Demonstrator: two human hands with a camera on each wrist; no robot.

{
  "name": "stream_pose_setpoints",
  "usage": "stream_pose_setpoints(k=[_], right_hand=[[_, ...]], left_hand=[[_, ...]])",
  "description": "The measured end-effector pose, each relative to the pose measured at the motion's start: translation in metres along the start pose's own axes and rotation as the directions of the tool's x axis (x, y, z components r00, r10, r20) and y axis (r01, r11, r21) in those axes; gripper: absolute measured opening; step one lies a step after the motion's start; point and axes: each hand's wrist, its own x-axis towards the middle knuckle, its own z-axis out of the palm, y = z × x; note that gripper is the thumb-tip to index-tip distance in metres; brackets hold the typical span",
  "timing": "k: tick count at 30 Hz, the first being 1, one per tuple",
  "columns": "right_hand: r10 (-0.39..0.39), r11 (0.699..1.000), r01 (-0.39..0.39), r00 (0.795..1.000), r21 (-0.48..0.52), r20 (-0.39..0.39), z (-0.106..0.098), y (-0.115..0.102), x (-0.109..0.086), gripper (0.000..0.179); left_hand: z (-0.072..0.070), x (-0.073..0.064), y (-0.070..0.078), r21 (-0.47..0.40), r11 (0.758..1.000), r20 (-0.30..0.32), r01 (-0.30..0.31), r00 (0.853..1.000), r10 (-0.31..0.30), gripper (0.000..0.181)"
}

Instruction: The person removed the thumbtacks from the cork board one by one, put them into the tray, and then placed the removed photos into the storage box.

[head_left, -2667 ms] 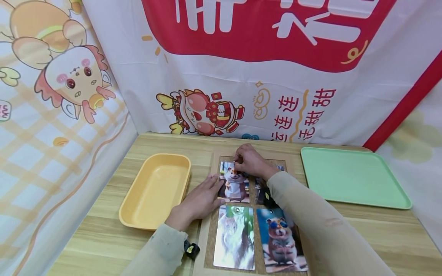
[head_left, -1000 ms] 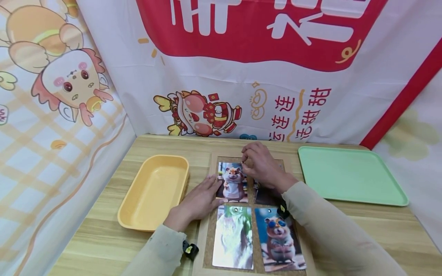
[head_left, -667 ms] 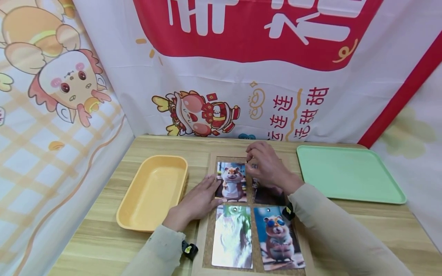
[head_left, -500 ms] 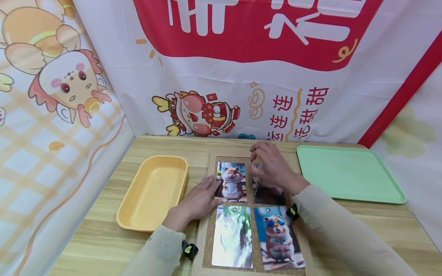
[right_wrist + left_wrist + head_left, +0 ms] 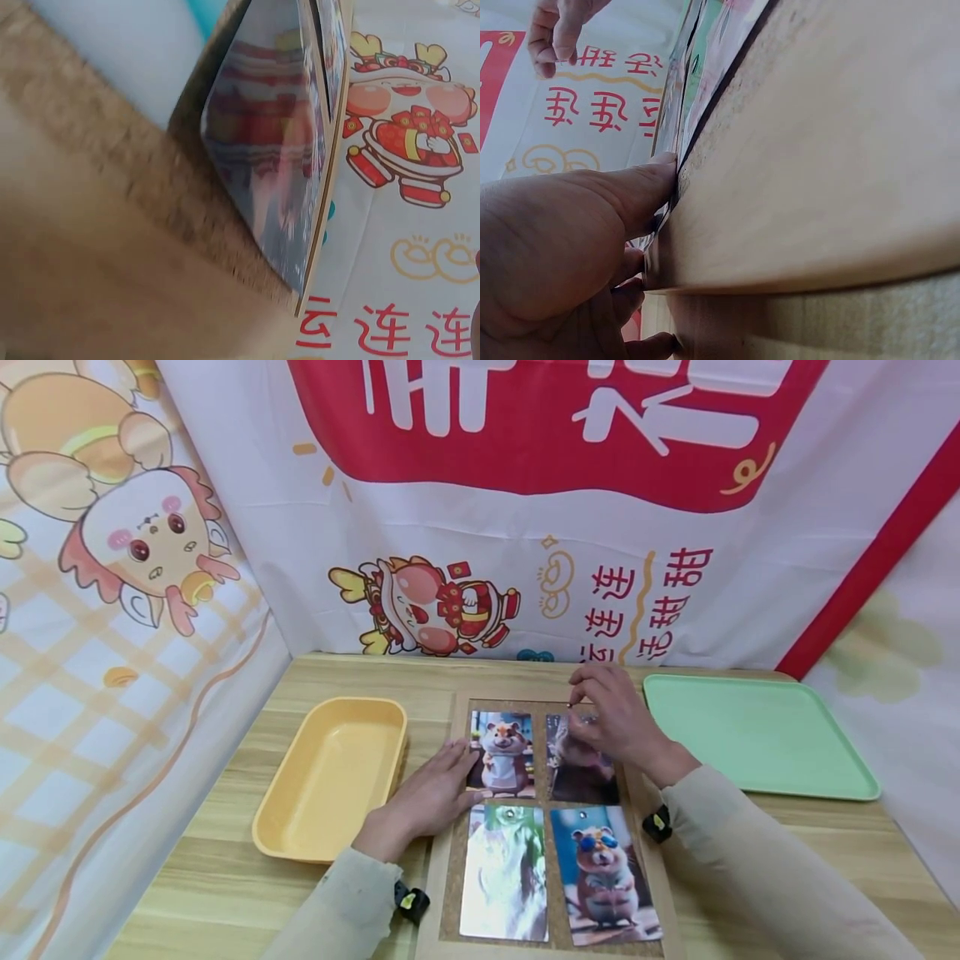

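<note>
In the head view, a wood-framed cork board (image 5: 443,893) lies on the table with several hamster photos. My left hand (image 5: 431,789) rests flat on the board's left edge, fingertips on the upper-left photo (image 5: 504,760). My right hand (image 5: 615,714) is over the top of the upper-right photo (image 5: 588,777), thumb and forefinger pinching a tiny dark thumbtack (image 5: 570,704). Round tack heads show at the tops of the lower-left photo (image 5: 504,877), washed out by glare, and the lower-right photo (image 5: 609,877). In the left wrist view, my left thumb (image 5: 641,187) touches the photo's edge.
A yellow rectangular basin (image 5: 330,777) stands left of the board. To its right lies a flat green tray (image 5: 765,739). A printed cloth (image 5: 420,518) hangs behind the wooden table (image 5: 217,860).
My right hand has moved right from the top of the upper-left photo to above the upper-right one, carrying the thumbtack. More of both upper photos shows. My left hand stays in place.
</note>
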Motion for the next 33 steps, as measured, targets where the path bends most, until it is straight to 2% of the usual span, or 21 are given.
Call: stream_pose_setpoints(k=[14,24,33], right_hand=[[0.030,0.998,-0.035,0.995,-0.052,-0.099,-0.027,0.023,-0.030,0.015],[0.108,0.989,-0.119,0.987,-0.086,-0.119,-0.046,0.038,-0.054,0.016],[0.179,0.978,-0.193,0.971,-0.076,-0.159,-0.055,0.051,-0.076,0.022]], left_hand=[[-0.001,0.000,0.002,0.007,1.000,0.002,0.003,1.000,-0.003,0.072],[-0.003,0.000,0.002,-0.002,0.999,-0.002,-0.037,0.999,0.037,0.070],[-0.003,-0.001,0.001,-0.004,1.000,0.010,-0.031,0.999,0.031,0.071]])
